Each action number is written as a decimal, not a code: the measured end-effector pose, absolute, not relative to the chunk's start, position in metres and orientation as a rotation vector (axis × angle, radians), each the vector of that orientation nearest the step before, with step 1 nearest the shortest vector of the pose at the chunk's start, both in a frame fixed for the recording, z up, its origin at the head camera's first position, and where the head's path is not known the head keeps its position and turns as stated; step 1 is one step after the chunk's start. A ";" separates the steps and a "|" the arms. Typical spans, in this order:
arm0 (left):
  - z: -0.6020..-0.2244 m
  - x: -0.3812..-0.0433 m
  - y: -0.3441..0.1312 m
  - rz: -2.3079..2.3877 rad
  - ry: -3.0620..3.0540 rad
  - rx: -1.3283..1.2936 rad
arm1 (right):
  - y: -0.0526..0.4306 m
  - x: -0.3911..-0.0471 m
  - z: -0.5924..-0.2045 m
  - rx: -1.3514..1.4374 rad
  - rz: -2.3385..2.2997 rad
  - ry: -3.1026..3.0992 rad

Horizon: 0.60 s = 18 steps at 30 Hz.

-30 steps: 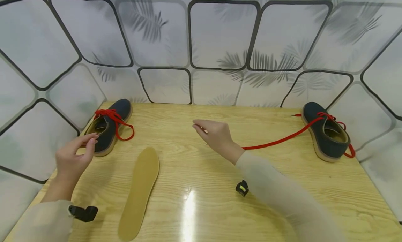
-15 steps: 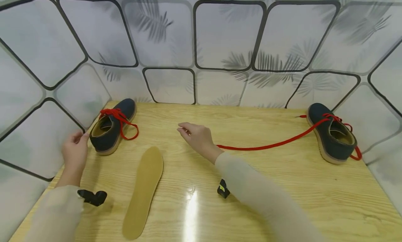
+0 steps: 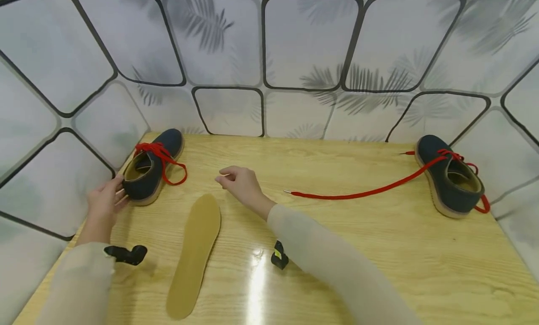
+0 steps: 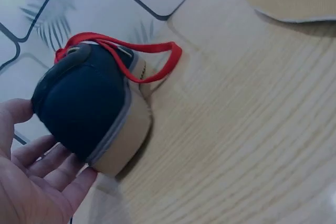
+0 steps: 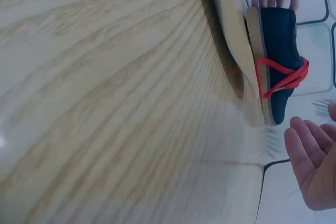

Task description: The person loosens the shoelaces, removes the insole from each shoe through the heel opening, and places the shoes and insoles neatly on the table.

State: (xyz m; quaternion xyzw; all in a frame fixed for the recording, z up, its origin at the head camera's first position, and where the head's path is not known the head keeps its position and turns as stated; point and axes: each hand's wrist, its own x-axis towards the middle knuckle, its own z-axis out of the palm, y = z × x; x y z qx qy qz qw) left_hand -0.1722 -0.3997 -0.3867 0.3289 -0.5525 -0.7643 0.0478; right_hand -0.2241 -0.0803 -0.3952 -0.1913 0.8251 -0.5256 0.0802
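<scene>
Left hand: fingers spread against back of left shoe, at far-left of table, presumably steadying it; right hand: loosely curved, holding nothing, near insole, perhaps placed there for easy reach

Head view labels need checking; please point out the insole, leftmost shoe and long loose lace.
Tan insole [image 3: 194,257]: head view, middle of its upward face.
Leftmost navy shoe [image 3: 153,177]: head view, side near the heel.
Long red shoelace [image 3: 353,195]: head view, midway along its loose length.
</scene>
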 end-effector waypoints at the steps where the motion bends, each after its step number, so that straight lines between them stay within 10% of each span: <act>1: -0.386 -0.172 -0.400 -2.345 -1.702 1.012 | -0.083 -0.224 -0.395 -0.549 -1.599 2.415; 18: -0.384 -0.184 -0.367 -2.292 -2.142 0.773 | -0.114 -0.230 -0.397 -0.139 -1.946 2.046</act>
